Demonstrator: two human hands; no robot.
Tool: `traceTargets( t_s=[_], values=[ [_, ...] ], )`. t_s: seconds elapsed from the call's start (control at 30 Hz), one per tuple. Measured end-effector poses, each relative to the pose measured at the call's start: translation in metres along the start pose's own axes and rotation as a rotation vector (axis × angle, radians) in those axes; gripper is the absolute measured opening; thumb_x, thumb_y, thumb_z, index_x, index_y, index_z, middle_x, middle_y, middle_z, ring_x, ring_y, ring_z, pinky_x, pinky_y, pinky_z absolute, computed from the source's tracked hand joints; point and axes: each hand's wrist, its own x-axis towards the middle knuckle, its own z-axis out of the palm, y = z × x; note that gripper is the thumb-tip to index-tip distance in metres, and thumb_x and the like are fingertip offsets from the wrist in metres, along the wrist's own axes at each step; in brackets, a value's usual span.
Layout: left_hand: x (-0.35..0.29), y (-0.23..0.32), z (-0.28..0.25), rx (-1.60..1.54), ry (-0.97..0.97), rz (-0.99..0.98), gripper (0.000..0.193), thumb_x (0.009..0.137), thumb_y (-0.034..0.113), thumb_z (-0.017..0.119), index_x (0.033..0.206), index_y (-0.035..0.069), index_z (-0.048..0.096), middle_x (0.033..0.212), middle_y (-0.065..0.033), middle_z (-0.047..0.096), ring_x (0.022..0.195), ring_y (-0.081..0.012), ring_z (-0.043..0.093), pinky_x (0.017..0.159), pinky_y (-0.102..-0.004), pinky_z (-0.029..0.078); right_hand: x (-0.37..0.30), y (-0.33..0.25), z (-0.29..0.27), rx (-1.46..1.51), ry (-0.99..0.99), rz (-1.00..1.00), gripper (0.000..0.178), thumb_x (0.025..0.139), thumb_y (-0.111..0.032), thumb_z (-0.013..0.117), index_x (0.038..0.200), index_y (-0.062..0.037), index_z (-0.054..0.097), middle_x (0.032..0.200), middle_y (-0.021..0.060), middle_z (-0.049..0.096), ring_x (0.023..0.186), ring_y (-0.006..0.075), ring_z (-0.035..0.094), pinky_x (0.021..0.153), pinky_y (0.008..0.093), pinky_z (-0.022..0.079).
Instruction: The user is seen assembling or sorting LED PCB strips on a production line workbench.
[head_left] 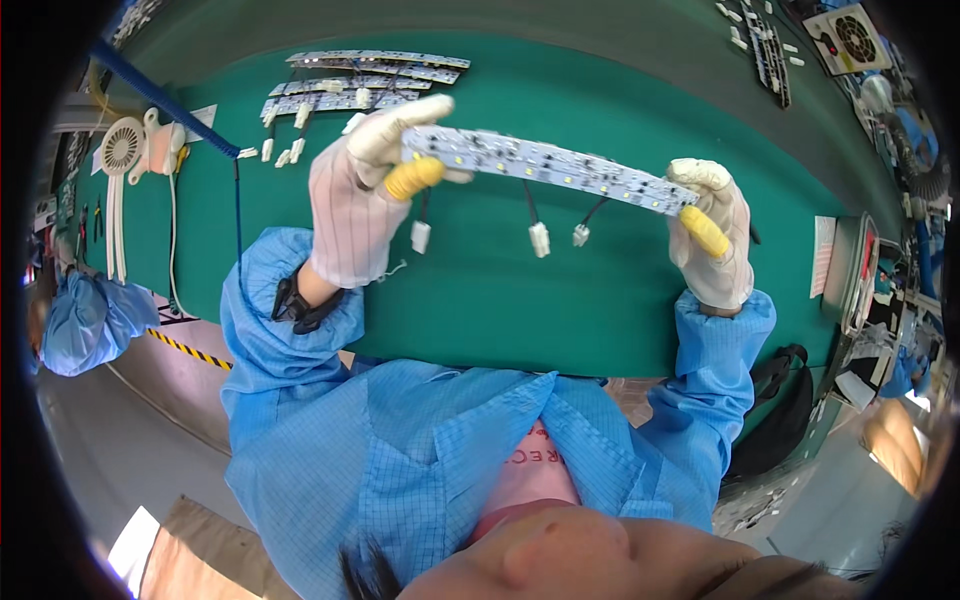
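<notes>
A long, narrow LED circuit board (550,168) is held up over the green mat, its right end a little lower than its left. My left hand (365,190), in a white striped glove with a yellow thumb cover, grips the left end. On the right end, my right hand (712,225) closes in a matching glove, also with a yellow thumb cover. Three dark leads hang below the board, each ending in a white connector (540,240). Small yellowish LEDs and dark components dot the board's visible face.
A stack of similar LED boards (370,75) lies at the back left, with white connectors (268,150) beside it. Further left are a small white fan (122,145) and a blue cord (165,95). Another board group (770,60) and a boxed fan (848,40) sit back right.
</notes>
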Motion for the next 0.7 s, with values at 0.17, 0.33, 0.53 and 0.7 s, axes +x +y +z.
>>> traceTargets(
  t_s=[0.17,0.33,0.53,0.7],
  values=[
    [0.01,-0.007,-0.01,0.389,0.039,-0.039,0.043,0.087,0.015,0.064,0.125,-0.003,0.053,0.093,-0.0097,0.067,0.087,-0.0128,0.065,0.076,-0.0212,0.049,-0.01,-0.009,0.002,-0.002,-0.124,0.03,0.051,0.077,-0.032,0.075,0.113,-0.0017,0.052,0.087,0.0087,0.059,0.044,0.0071,0.047,0.044,0.0201,0.038],
    [0.002,-0.004,-0.01,0.096,-0.006,0.0,0.049,0.085,0.023,0.067,0.124,-0.003,0.053,0.094,-0.0119,0.068,0.084,-0.0131,0.065,0.078,-0.0213,0.048,0.001,-0.008,0.004,-0.057,0.012,0.024,0.039,0.085,-0.021,0.066,0.114,0.0023,0.055,0.084,0.0064,0.061,0.05,0.0048,0.049,0.045,0.0176,0.035],
    [0.005,-0.007,-0.023,0.398,-0.199,0.323,0.058,0.079,0.04,0.068,0.113,-0.006,0.061,0.087,-0.0101,0.07,0.096,-0.0153,0.059,0.087,-0.0297,0.046,0.001,-0.006,0.001,-0.176,0.031,-0.046,0.039,0.088,-0.026,0.064,0.114,0.0008,0.055,0.076,0.0038,0.06,0.048,0.0036,0.045,0.046,0.0174,0.033],
    [-0.003,-0.006,-0.014,0.112,-0.121,0.13,0.053,0.084,0.027,0.067,0.121,-0.008,0.053,0.092,-0.0125,0.067,0.085,-0.0159,0.065,0.079,-0.0253,0.049,-0.003,-0.005,0.0,-0.097,0.089,0.026,0.041,0.087,-0.027,0.066,0.114,0.0018,0.055,0.074,0.0044,0.059,0.047,0.0048,0.046,0.047,0.0184,0.035]
  ],
)
